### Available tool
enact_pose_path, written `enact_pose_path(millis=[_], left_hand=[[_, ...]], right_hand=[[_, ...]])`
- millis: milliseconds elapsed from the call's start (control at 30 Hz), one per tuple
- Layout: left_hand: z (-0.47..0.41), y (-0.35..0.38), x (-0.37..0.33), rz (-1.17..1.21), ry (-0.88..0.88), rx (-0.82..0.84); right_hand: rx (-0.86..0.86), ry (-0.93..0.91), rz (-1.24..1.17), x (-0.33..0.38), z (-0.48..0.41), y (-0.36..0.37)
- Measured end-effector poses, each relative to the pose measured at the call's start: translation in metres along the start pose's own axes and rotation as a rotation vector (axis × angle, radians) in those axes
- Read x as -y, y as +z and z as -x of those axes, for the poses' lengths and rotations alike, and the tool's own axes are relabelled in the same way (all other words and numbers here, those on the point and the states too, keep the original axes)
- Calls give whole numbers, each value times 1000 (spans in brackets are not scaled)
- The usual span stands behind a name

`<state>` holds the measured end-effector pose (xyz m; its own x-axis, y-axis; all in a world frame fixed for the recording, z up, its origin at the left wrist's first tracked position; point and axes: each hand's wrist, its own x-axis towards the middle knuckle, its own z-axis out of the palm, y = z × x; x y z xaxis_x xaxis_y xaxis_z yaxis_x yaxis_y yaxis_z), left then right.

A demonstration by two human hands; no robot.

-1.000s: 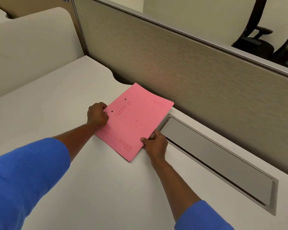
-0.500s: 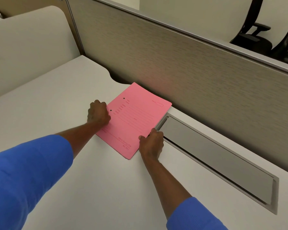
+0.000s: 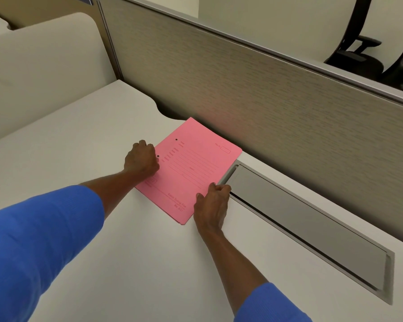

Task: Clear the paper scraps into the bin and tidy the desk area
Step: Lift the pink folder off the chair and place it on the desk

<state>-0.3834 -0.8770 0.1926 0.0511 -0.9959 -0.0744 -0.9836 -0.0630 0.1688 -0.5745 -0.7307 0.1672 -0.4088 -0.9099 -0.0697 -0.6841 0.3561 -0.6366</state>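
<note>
- Pink printed card folder (image 3: 191, 168) flat on white desk (image 3: 84, 145), beside grey partition (image 3: 277, 94).
- Left hand (image 3: 141, 160) curled, pressing folder's left edge.
- Right hand (image 3: 212, 205) curled, gripping its right edge.

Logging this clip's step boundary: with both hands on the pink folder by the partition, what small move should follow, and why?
Probably lift the flat pink paper folder off the white desk to put it away. The left hand and right hand each curl at opposite edges while it lies flat beside the grey cable flap; no bin shows.
</note>
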Motion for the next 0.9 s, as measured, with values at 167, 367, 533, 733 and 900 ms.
enact_pose_path(millis=[167,367,533,733,900], left_hand=[[21,0,-7,-1,-15,-141],[71,-19,-15,-170,135,-184],[123,-44,-9,-200,199,-135],[210,-60,23,-203,223,-14],[301,-61,68,-150,194,63]], right_hand=[[-20,3,-141,-12,10,-4],[-16,52,-88,-23,43,-23],[37,55,-49,-30,90,-40],[51,68,-58,-30,163,-56],[71,101,-25,-31,234,-66]])
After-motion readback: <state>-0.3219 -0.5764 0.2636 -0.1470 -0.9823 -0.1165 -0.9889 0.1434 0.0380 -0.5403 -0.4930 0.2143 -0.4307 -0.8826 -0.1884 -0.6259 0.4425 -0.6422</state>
